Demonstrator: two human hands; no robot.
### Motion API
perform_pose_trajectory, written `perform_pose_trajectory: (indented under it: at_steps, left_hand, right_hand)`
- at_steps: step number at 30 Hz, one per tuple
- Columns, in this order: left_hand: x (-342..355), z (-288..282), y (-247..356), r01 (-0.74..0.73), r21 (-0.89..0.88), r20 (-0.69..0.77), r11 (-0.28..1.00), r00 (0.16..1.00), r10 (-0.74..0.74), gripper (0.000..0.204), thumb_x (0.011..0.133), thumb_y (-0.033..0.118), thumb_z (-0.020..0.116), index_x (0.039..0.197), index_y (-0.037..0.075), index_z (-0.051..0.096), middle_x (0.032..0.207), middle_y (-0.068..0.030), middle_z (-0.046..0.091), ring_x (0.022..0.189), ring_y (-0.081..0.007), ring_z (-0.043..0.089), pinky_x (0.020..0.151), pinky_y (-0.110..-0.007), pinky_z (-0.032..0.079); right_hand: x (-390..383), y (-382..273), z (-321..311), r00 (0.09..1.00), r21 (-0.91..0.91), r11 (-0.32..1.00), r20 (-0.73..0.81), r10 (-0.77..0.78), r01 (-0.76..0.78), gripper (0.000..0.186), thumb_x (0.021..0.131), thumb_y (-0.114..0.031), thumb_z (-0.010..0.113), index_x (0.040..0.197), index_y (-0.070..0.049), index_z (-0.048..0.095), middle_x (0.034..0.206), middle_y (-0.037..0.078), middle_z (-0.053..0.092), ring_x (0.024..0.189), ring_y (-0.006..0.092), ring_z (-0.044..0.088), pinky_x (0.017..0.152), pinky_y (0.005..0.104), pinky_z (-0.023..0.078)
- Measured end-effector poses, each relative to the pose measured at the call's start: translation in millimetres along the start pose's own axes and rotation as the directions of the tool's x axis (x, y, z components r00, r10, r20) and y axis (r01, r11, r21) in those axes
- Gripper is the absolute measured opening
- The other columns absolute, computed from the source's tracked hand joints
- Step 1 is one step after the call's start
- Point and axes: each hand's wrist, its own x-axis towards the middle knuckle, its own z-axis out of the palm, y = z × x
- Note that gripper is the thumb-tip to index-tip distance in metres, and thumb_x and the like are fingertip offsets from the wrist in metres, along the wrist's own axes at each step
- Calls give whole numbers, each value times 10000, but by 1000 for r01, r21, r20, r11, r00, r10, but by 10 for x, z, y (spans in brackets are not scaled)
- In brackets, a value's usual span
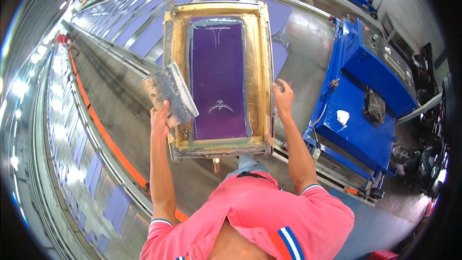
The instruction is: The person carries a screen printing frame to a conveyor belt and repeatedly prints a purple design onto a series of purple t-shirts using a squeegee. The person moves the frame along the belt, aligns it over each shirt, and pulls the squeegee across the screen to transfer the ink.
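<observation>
A rectangular printing screen frame (265,43) with a yellowed border and a purple mesh panel lies in front of me over a long table. My left hand (160,118) is shut on a grey, paint-stained squeegee (171,92), held tilted over the frame's left edge. My right hand (283,97) grips the frame's right rim, fingers curled around it. A small white design shows low on the purple mesh.
A long printing table (120,130) with several purple fabric panels runs away to the upper left, with an orange rail (103,132) beside it. A blue wheeled machine (361,91) with a fan grille stands to the right. Dark equipment sits at the far right edge.
</observation>
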Motion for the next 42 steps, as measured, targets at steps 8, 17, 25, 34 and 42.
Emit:
perform_pose_trajectory:
  at_steps: [8,17,25,34,42]
  left_hand:
    - [2008,562,-757,315,160,184,935,922,-342,474,903,237,754,1219,-76,589,1097,-131,681,904,-223,693,780,-387,598]
    - [3059,989,-1443,573,249,365,781,691,-624,494,919,252,734,1233,-97,580,1122,-165,676,965,-240,694,823,-412,602]
    - [3190,773,-1696,624,252,355,740,652,-670,541,903,273,752,1235,-115,574,1115,-176,679,961,-246,695,825,-403,603]
    - [3060,825,-1378,387,433,351,814,759,-548,367,818,132,802,1097,-71,678,1015,-136,715,865,-215,700,799,-362,592]
    - [2766,1063,-1139,-175,833,450,524,766,-459,327,703,195,845,974,30,767,805,-124,740,773,-209,713,751,-351,548]
  right_hand:
    - [591,698,338,930,-84,944,-219,294,-318,352,922,-287,685,945,62,726,764,99,697,732,128,567,704,318,471]
    - [666,1043,268,842,-201,876,-432,323,-439,347,894,-286,709,941,56,737,829,202,729,751,229,673,726,371,505]
    - [431,1178,379,820,-218,852,-461,339,-475,320,892,-243,712,941,73,728,814,158,737,730,181,644,708,339,500]
    - [348,1499,567,855,-240,875,-428,293,-420,282,885,-237,706,949,36,739,768,122,716,705,180,630,680,343,485]
    - [445,1415,714,844,-353,798,-424,328,-487,358,857,-358,698,933,-11,744,798,231,700,756,408,668,711,444,501]
